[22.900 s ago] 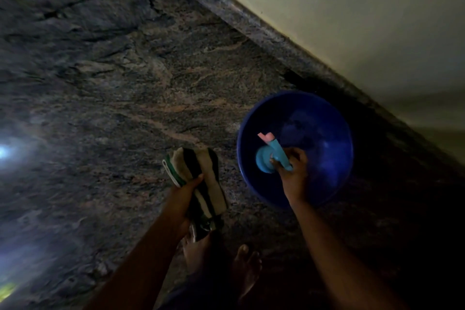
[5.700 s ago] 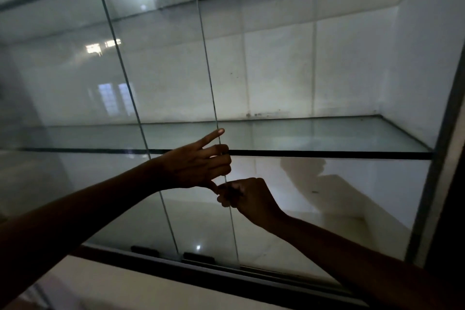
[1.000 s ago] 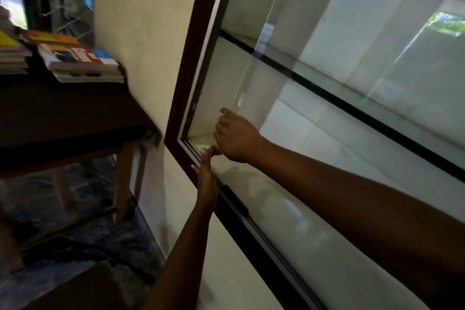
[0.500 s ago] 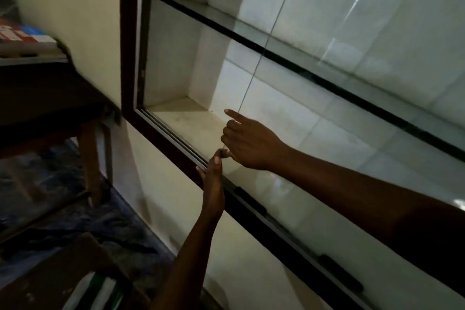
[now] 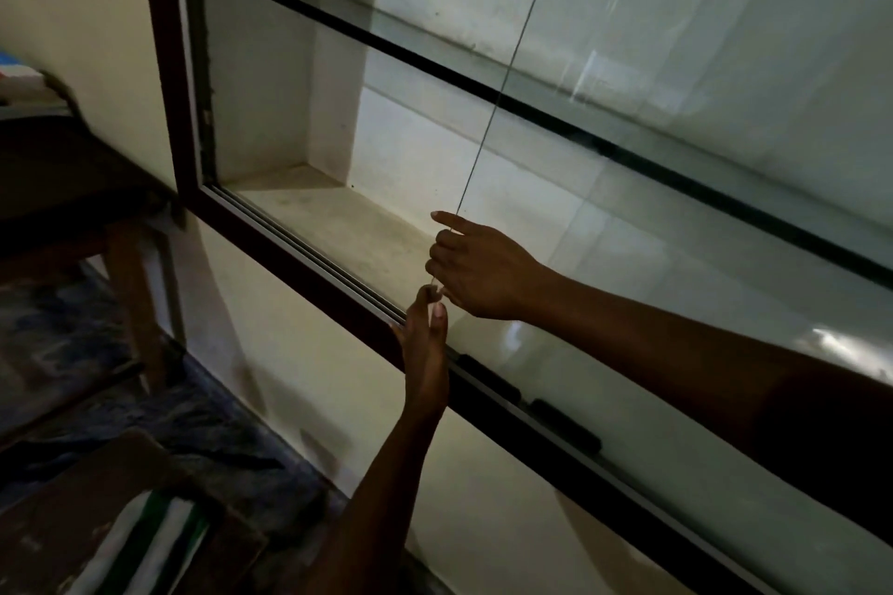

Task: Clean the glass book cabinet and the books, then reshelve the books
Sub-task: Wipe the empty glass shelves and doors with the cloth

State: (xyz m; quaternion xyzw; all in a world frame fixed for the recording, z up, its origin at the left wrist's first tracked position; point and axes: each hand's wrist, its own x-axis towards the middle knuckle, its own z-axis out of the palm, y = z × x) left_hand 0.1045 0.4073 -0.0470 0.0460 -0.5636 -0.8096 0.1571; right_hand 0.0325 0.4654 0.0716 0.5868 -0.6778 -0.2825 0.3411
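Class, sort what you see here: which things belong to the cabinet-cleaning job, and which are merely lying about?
Job: sliding glass pane, gripped at its edge by the right hand, left hand touching; cabinet frame; glass shelf; striped cloth.
Lying about: wooden table; brown cardboard by the cloth.

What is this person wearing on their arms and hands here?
Nothing that shows. The left hand and right hand are ungloved, with no ring to be seen. Both forearms are bare as far as the frame reaches: no sleeve, watch or band. The dim light could hide small details.
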